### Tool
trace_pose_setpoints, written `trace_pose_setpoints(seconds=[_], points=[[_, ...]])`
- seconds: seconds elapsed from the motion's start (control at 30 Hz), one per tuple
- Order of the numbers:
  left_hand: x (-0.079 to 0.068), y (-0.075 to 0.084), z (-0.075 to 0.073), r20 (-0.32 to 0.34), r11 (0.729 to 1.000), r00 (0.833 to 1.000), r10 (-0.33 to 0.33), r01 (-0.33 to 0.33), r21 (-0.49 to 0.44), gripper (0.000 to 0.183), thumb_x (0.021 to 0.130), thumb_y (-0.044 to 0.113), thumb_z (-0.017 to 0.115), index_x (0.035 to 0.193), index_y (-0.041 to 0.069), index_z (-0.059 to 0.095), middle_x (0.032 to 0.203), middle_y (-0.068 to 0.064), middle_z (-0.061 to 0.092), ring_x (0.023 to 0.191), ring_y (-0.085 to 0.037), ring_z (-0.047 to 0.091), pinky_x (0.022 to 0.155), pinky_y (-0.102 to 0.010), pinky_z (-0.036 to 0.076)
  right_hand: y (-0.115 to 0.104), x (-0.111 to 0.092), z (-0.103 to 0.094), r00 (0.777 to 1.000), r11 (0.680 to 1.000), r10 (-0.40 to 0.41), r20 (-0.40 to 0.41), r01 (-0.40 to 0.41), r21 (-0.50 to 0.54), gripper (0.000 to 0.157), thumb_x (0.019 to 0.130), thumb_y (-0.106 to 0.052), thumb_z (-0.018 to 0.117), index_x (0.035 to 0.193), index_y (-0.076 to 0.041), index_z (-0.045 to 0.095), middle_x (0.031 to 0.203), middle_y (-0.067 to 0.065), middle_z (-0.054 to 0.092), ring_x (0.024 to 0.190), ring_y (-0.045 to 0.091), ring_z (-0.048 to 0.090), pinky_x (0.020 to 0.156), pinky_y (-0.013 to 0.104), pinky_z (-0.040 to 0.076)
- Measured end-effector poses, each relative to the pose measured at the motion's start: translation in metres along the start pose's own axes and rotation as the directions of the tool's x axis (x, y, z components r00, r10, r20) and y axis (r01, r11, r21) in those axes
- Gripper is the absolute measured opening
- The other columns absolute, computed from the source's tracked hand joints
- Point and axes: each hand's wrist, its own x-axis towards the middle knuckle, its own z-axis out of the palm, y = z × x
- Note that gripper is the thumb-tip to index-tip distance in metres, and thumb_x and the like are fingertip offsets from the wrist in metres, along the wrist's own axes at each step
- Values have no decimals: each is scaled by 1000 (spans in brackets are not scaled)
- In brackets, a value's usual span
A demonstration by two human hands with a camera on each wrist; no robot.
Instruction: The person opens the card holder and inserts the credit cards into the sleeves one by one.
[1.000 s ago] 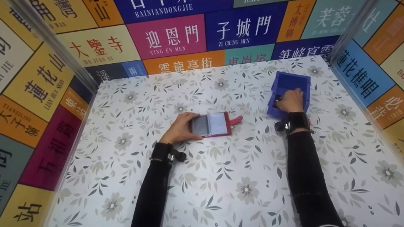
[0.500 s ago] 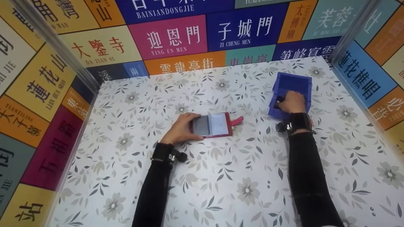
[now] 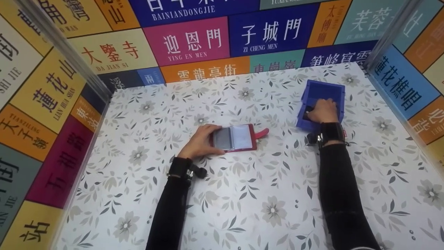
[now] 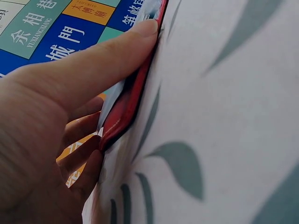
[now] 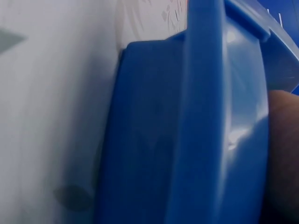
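Observation:
A red card holder (image 3: 241,138) lies open on the patterned tabletop, its clear plastic sleeves facing up and a pink snap strap (image 3: 261,133) sticking out at its right. My left hand (image 3: 199,142) grips its left end; in the left wrist view the thumb lies along the red edge (image 4: 126,112) with the fingers behind. At the back right, my right hand (image 3: 323,110) reaches into a blue plastic bin (image 3: 326,89), knuckles up. Something dark (image 3: 308,111) shows beside its thumb. The bin's wall hides most of this hand in the right wrist view, and I cannot tell whether it holds anything.
A white tabletop (image 3: 270,180) with grey leaves and flowers spreads under both arms. Colourful panels with Chinese lettering (image 3: 194,40) stand along the back and both sides, with clear corner strips (image 3: 83,52) where they meet.
The right hand shifts only slightly within the blue bin. The left hand and card holder stay in place, while the whole head view drifts a little.

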Motion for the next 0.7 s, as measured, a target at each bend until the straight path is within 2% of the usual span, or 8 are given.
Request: trace_pose_setpoints(seconds=[0.17, 0.33, 0.43, 0.53, 0.6, 0.7], points=[[2, 1, -1, 8, 1000, 1000, 9, -9, 7, 97, 68, 39, 97, 151, 13, 53, 149, -11, 53, 138, -30, 45, 118, -44, 37, -1, 0, 0, 998, 999, -36, -46, 35, -17, 57, 81, -17, 70, 116, 26, 57, 128, 50, 45, 124, 64, 37, 111, 69, 29], [2, -1, 1, 5, 1000, 1000, 0, 0, 0, 97, 68, 40, 98, 151, 15, 54, 149, -10, 53, 138, -29, 45, 118, -45, 37, -5, -2, 3, 993, 999, -54, -104, 54, -1, 46, 80, -9, 73, 118, 10, 55, 118, 39, 58, 115, 59, 53, 99, 69, 42], [2, -2, 1, 7, 1000, 1000, 6, -6, 8, 97, 68, 41, 97, 151, 14, 53, 149, -10, 53, 139, -29, 45, 118, -45, 37, -8, -5, 4, 993, 997, -73, -89, 72, -15, 35, 84, -7, 72, 114, 6, 61, 112, 34, 65, 107, 54, 60, 92, 69, 45], [2, -2, 1, 7, 1000, 1000, 11, -11, 12, 98, 68, 42, 97, 151, 14, 53, 149, -10, 53, 138, -29, 45, 118, -44, 37, -8, -6, 2, 989, 995, -96, -110, 93, -34, 25, 90, -9, 69, 110, 5, 67, 112, 34, 68, 104, 55, 62, 88, 69, 47], [2, -2, 0, 7, 1000, 1000, 13, -13, 11, 98, 68, 42, 97, 151, 14, 53, 149, -10, 53, 138, -29, 45, 118, -45, 37, -8, -6, -2, 984, 996, -92, -152, 91, -15, 24, 95, -12, 66, 112, 5, 68, 113, 34, 68, 104, 56, 62, 88, 69, 47], [2, -1, 0, 7, 1000, 1000, 7, -7, 14, 98, 68, 42, 97, 151, 15, 53, 149, -10, 53, 139, -30, 45, 118, -45, 37, -9, -7, -10, 960, 995, -67, -271, 84, 52, 27, 101, -15, 61, 116, 7, 66, 115, 35, 67, 106, 58, 62, 91, 68, 47]])
